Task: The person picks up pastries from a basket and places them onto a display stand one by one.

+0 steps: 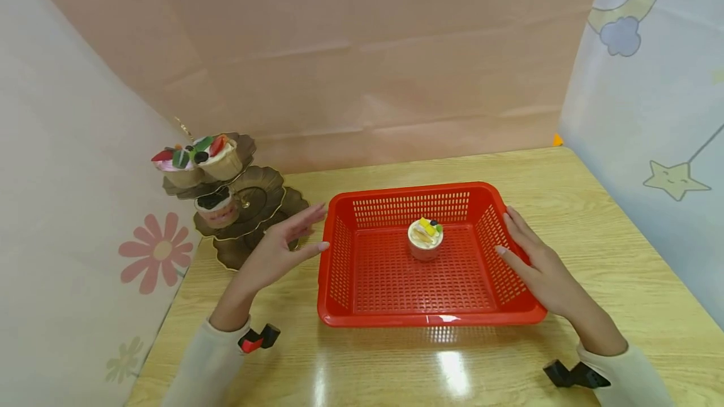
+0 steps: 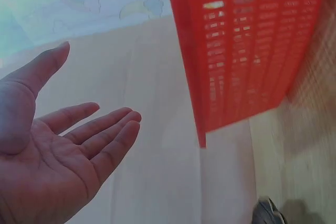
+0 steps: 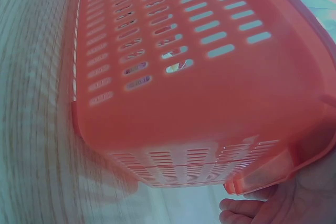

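Note:
A red plastic basket with slotted walls sits on the table, and inside it stands one small cup dessert topped with cream and yellow fruit pieces. My right hand grips the basket's right rim, thumb on the inner side and fingers along the outside. In the right wrist view part of that hand shows at the basket's corner. Beside the left rim, my left hand is held with fingers extended and thumb apart. The left wrist view shows a gap between this hand and the basket.
At the left stands a dark tiered stand with scalloped plates. Two fruit-topped cupcakes sit on its upper tier, and a cup dessert is on the tier below. Printed cloth walls enclose the wooden table.

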Demonstrator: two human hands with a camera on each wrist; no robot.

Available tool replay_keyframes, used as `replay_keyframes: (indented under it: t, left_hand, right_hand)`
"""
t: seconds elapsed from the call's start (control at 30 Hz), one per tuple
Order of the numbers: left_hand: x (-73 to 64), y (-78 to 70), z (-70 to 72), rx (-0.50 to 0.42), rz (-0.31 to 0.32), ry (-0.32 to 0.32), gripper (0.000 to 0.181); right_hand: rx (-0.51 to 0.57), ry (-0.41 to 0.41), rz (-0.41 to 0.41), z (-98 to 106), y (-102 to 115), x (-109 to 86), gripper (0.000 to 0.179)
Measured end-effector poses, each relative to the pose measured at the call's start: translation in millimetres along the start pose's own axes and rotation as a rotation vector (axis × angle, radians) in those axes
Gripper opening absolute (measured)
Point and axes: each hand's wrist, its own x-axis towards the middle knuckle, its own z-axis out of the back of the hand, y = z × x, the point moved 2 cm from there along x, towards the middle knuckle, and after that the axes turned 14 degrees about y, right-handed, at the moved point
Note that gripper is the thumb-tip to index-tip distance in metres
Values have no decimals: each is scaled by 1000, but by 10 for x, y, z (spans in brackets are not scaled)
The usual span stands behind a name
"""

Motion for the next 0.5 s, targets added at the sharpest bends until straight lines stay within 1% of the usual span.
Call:
replay_keyframes:
  t: [0.1,0.23,0.33,0.43,0.5]
  left_hand:
    - [162,13,-67,40,-39,31,66]
    - [368,0,-158,117,-94,79,67]
    - [485,-62,-217,156,-106,102,68]
    - [592,-126,-265,174,-104,120,67]
    - [677,-161,-293,174,-117,130,68]
  right_hand:
    - [2,3,3,9,12,5,64]
    - [0,0,4,15,23,5,64]
    - [-3,-2,4,12,26,4,64]
    - [-9,-2,2,8,26,0,64]
    - [-7,-2,2,8,24,-5,64]
